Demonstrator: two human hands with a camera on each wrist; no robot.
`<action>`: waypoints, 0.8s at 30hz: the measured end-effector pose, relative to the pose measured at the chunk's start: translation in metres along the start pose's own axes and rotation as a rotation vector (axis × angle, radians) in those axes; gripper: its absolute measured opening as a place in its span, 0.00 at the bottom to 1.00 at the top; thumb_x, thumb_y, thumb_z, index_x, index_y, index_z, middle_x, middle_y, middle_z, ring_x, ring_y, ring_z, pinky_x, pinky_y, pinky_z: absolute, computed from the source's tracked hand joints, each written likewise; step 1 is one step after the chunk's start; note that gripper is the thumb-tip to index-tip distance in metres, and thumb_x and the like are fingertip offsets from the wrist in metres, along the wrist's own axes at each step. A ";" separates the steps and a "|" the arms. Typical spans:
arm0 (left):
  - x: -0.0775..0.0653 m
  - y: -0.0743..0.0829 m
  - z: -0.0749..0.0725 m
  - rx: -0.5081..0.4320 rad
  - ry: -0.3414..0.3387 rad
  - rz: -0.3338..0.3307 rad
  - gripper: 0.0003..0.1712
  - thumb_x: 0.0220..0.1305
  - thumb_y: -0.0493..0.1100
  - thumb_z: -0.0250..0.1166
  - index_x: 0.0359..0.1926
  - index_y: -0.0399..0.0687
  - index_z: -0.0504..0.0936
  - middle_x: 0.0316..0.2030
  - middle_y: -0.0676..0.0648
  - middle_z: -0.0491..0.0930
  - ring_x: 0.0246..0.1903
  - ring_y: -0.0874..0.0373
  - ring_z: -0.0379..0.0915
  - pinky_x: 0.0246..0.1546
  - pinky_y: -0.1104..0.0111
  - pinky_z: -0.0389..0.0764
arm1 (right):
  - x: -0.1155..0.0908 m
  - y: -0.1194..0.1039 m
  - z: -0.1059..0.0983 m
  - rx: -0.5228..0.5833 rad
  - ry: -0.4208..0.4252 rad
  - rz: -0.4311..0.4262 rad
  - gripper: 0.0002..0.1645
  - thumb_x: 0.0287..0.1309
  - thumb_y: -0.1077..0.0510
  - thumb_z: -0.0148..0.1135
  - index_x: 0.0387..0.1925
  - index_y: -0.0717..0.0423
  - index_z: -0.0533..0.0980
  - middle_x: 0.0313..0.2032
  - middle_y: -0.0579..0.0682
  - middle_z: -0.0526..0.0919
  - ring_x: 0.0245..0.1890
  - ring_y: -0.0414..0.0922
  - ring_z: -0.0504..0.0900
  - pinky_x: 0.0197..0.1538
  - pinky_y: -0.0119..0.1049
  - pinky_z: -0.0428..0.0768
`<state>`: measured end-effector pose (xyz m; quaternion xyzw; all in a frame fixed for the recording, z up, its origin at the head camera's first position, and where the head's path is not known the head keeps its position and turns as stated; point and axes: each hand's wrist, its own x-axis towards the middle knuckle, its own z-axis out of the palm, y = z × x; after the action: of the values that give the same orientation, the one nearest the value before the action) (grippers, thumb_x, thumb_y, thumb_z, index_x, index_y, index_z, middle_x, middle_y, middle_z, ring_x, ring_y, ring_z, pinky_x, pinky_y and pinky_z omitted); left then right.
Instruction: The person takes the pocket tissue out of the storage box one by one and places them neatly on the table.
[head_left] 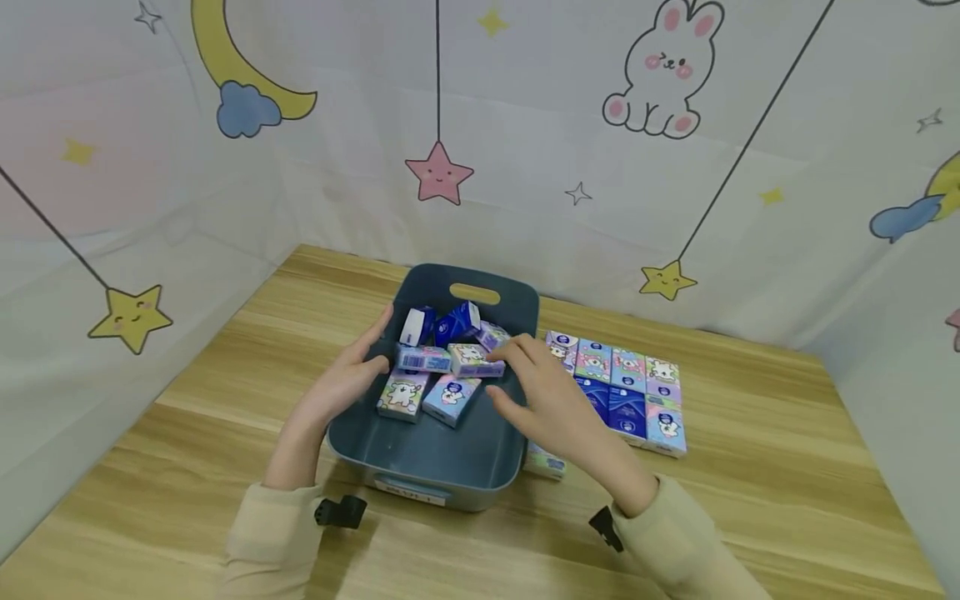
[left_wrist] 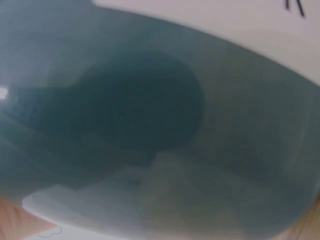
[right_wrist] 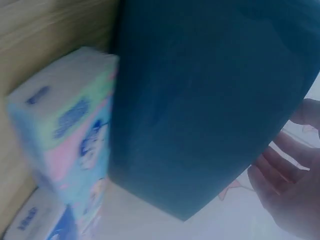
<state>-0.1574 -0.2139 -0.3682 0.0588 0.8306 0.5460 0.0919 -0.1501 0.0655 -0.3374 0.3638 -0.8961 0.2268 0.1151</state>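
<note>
A dark blue-green plastic bin (head_left: pixel 442 458) stands on the table with several small tissue packs inside. Among them are dark blue packs (head_left: pixel 457 323) at the back and pastel cartoon packs (head_left: pixel 403 396) in the middle. At the bin's left rim is my left hand (head_left: pixel 337 383), fingers straight and thumb apart. My right hand (head_left: pixel 551 400) reaches over the right rim, fingers slightly bent; its fingertips overlap the end of a cartoon tissue pack (head_left: pixel 472 357). In the right wrist view, the right hand's fingers (right_wrist: pixel 285 170) show past the bin's edge. Only the bin's wall (left_wrist: pixel 140 105) fills the left wrist view.
Right of the bin, two rows of tissue packs (head_left: pixel 630 383), cartoon and dark blue, lie side by side. Another pack (head_left: pixel 545 463) sits against the bin under my right forearm. A patterned white curtain (head_left: pixel 525 100) hangs behind the wooden table (head_left: pixel 765 467).
</note>
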 end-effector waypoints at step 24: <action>-0.001 0.001 -0.001 0.012 -0.002 0.001 0.42 0.68 0.35 0.43 0.76 0.63 0.36 0.77 0.47 0.32 0.75 0.40 0.25 0.70 0.36 0.37 | 0.057 -0.015 0.039 -0.250 -0.462 0.096 0.25 0.56 0.44 0.65 0.50 0.55 0.77 0.42 0.50 0.83 0.35 0.44 0.80 0.38 0.38 0.82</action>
<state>-0.1569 -0.2143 -0.3665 0.0600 0.8337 0.5411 0.0921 -0.1815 0.0021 -0.3450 0.3460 -0.9359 0.0304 -0.0594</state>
